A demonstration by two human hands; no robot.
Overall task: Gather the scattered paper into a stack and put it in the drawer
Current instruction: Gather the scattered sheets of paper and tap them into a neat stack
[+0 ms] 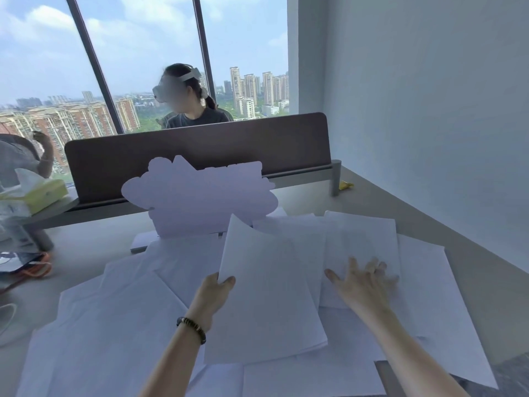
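Several white paper sheets [120, 325] lie scattered and overlapping across the desk in front of me. My left hand [213, 293] grips the left edge of a small stack of sheets [266, 299], thumb on top, lifted slightly off the pile. My right hand [363, 285] lies flat with fingers spread on a loose sheet [360, 242] to the right of the stack. No drawer is in view.
A brown partition [200, 150] closes off the desk's back edge, with a blanked-out stand [197, 202] before it. A tissue box [37, 193] and bags sit at left. A white wall [429, 110] runs along the right. A person sits beyond the partition.
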